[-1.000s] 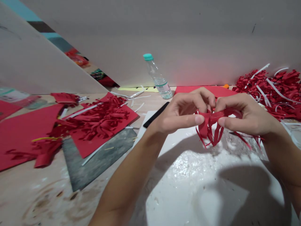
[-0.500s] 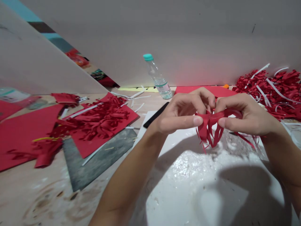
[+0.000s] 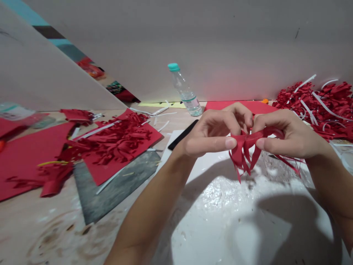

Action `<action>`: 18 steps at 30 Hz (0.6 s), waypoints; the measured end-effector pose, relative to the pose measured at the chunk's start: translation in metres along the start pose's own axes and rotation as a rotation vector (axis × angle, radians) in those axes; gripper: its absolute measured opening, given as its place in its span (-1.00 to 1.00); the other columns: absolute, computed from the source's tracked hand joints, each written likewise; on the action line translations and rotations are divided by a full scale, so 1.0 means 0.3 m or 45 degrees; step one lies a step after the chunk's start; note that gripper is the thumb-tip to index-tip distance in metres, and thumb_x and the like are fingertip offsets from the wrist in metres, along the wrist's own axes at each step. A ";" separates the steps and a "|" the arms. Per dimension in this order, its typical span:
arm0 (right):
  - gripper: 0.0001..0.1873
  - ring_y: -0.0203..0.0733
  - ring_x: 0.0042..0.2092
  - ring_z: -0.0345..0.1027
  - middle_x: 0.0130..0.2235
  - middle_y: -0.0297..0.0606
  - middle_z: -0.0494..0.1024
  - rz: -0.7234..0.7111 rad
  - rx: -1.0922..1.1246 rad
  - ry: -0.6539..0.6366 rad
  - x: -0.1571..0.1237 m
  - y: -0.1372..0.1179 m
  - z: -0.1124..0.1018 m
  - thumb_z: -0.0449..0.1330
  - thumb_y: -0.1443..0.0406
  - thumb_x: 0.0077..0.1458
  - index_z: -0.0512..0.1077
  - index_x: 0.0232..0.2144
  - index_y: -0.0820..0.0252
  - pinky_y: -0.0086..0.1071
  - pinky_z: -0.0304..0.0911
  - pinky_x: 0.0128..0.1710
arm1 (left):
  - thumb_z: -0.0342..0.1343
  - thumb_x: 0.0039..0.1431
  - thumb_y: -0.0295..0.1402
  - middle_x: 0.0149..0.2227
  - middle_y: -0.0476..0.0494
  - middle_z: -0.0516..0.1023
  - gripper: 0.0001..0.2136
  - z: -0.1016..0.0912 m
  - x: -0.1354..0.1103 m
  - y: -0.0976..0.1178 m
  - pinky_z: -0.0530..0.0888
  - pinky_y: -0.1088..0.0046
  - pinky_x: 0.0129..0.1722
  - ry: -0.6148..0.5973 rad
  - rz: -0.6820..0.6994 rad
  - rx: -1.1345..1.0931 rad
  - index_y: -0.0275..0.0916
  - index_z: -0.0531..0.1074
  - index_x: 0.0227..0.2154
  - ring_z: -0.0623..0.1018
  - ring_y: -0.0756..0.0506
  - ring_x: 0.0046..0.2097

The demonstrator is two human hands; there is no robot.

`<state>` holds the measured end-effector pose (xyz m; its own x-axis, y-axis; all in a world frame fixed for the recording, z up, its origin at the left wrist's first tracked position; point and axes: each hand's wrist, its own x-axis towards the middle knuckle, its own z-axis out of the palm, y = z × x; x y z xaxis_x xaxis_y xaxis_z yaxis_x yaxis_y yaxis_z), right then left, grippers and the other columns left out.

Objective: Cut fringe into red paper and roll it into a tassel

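Between my two hands is a red fringed strip, its cut tassels hanging down over a white board. My left hand pinches the strip's left end between thumb and fingers. On the other side, my right hand grips the strip with its thumb at the front, and part of the strip loops back under those fingers. Thin red tassels also dangle below the right palm. Most of my fingertips are hidden behind the strip. A black phone-like slab lies by my left wrist.
A clear bottle with a teal cap stands by the wall. Left lie red sheets, a heap of red fringed pieces and a dark grey slab. Another red fringed pile with white strips is at the right.
The tassels between my hands have shifted and spread slightly as the strip turns a little. Both hands stay nearly in place. A small orange-red thing now shows at the far left edge.
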<state>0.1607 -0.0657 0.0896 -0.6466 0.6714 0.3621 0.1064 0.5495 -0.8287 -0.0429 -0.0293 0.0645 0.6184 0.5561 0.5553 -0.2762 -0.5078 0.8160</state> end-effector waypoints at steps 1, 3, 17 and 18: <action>-0.90 -0.35 -0.44 0.21 -0.49 -0.39 0.37 0.005 0.004 -0.002 0.000 0.000 0.000 0.19 0.42 0.03 0.38 -0.50 0.24 -0.44 0.09 -0.43 | 0.31 -0.09 -0.02 -0.29 -0.21 0.46 -0.61 0.000 0.000 0.000 0.46 0.06 -0.08 -0.011 0.015 -0.009 -0.22 0.36 -0.66 0.52 -0.20 -0.20; -0.90 -0.36 -0.44 0.21 -0.48 -0.39 0.37 0.016 0.010 -0.004 0.000 0.001 -0.001 0.19 0.42 0.03 0.38 -0.51 0.24 -0.45 0.09 -0.43 | 0.31 -0.07 -0.04 -0.29 -0.22 0.45 -0.62 -0.001 0.000 -0.003 0.46 0.06 -0.08 -0.024 0.043 -0.020 -0.22 0.36 -0.66 0.53 -0.20 -0.21; -0.87 -0.38 -0.45 0.18 -0.50 -0.41 0.32 0.095 0.063 -0.004 0.010 0.026 -0.013 0.20 0.41 0.03 0.35 -0.52 0.24 -0.45 0.09 -0.43 | 0.34 -0.12 -0.08 -0.29 -0.18 0.44 -0.63 -0.021 0.004 -0.051 0.51 0.17 -0.22 -0.042 -0.053 -0.157 -0.23 0.34 -0.65 0.51 -0.14 -0.27; -0.87 -0.38 -0.46 0.17 -0.50 -0.41 0.31 0.098 0.070 -0.009 0.013 0.031 -0.015 0.19 0.42 0.03 0.35 -0.53 0.24 -0.45 0.09 -0.43 | 0.34 -0.12 -0.06 -0.28 -0.18 0.45 -0.62 -0.023 0.004 -0.057 0.51 0.17 -0.22 -0.033 -0.063 -0.160 -0.23 0.32 -0.65 0.51 -0.15 -0.26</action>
<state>0.1627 -0.0557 0.0852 -0.6436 0.7068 0.2937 0.1141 0.4681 -0.8763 -0.0425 -0.0155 0.0522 0.6520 0.5601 0.5112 -0.3340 -0.3931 0.8567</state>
